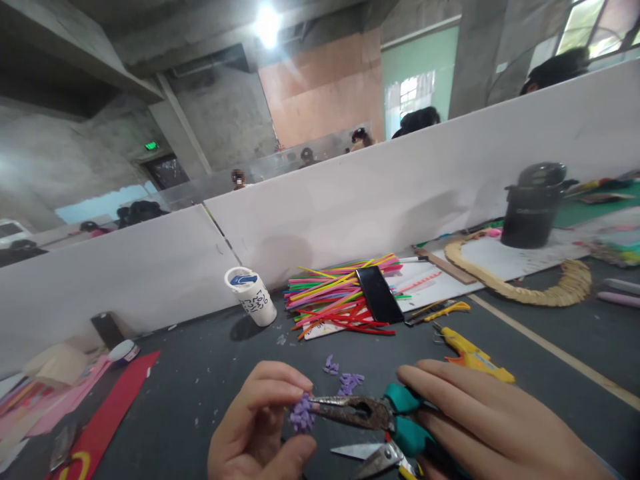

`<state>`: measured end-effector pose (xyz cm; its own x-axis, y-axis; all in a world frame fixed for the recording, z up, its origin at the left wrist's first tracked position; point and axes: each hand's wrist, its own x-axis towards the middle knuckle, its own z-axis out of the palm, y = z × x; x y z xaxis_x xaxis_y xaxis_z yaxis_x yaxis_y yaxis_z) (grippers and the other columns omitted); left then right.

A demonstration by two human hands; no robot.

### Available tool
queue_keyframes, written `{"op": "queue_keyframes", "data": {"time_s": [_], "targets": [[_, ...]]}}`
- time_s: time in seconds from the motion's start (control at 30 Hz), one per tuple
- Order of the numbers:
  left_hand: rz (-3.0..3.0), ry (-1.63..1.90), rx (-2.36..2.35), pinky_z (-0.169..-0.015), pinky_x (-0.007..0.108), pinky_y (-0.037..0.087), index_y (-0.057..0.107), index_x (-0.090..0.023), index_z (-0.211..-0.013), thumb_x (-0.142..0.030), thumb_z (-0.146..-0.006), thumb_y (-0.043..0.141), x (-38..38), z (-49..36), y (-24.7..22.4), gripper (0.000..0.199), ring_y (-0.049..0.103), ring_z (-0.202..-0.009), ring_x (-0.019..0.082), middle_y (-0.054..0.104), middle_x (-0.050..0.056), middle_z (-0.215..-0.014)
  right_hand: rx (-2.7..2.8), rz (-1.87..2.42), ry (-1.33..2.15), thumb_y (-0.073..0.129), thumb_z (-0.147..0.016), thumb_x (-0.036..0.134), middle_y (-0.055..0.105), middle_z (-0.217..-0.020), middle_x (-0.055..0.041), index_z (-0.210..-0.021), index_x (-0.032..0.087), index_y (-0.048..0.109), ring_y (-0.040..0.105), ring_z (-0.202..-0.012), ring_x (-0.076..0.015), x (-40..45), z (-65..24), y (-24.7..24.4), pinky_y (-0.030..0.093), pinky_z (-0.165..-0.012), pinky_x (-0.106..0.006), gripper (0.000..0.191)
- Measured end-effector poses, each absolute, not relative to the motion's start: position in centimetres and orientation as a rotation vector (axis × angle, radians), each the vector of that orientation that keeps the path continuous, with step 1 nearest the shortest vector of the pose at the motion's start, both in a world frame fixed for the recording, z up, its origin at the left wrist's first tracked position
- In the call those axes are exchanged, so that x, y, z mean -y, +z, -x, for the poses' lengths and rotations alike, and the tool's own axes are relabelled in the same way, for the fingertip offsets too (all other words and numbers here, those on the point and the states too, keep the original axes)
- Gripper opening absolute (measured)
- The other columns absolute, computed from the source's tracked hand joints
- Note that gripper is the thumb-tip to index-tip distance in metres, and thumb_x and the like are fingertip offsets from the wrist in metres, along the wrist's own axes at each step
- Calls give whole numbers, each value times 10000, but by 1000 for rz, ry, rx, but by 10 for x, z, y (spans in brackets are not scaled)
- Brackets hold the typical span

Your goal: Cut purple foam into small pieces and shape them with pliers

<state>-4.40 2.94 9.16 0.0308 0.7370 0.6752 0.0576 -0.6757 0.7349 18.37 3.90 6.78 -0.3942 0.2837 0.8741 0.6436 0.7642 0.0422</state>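
Between the thumb and fingers of my left hand (265,420) is a small cluster of purple pieces (302,415). My right hand (490,420) is closed around the green handles of long-nosed pliers (367,412). The pliers' tips touch the upper right side of the cluster; whether they grip a piece is too small to tell. Loose purple pieces (350,383) lie on the dark table just beyond the pliers. Scissors (375,459) with open blades lie below the pliers, partly hidden by my right hand.
Beyond my hands are a white cup (251,297), colourful pipe cleaners (325,293), a black phone (379,295) and a yellow glue gun (475,355). A black bin (533,207) and curved tan strip (525,293) are at right, red sheet (113,413) at left. People sit behind the white partition (350,207).
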Motion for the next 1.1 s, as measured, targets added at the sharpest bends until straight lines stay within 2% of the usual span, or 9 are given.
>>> {"op": "queue_keyframes", "data": {"time_s": [0.3, 0.67, 0.77, 0.93, 1.1], "targets": [[-1863, 1721, -773, -621, 221, 506, 700, -177, -851, -189, -669, 713, -31, 41, 100, 183, 605, -713, 167, 653, 56, -762, 1994, 672, -540, 422, -805, 178, 679, -854, -68, -750, 174, 594, 620, -800, -200, -38, -187, 66, 495, -728, -300, 181], [-1833, 1685, -783, -642, 199, 493, 689, -202, -868, -219, -691, 700, -30, 41, 96, 178, 593, -734, 148, 644, 35, -775, 2019, 690, -530, 443, -785, 167, 686, -889, -62, -740, 178, 597, 622, -798, -216, -39, -187, 66, 497, -672, -332, 160], [-1819, 1678, -784, -641, 197, 489, 689, -208, -866, -232, -695, 697, -30, 41, 96, 173, 588, -730, 145, 639, 30, -762, 2013, 705, -482, 443, -786, 181, 685, -915, -48, -761, 187, 596, 620, -808, -210, -40, -187, 68, 494, -681, -320, 156], [-1790, 1662, -799, -647, 197, 488, 689, -218, -869, -232, -690, 702, -30, 43, 96, 180, 593, -740, 145, 643, 30, -778, 1986, 703, -361, 415, -785, 183, 692, -826, -31, -731, 211, 578, 629, -728, -168, -40, -186, 71, 500, -647, -257, 174], [-1851, 1665, -840, -652, 191, 489, 689, -215, -879, -183, -696, 688, -29, 46, 98, 186, 599, -760, 150, 647, 36, -798, 1973, 693, -395, 427, -768, 178, 694, -832, -43, -746, 209, 581, 633, -747, -180, -40, -185, 70, 510, -683, -263, 159]]}}
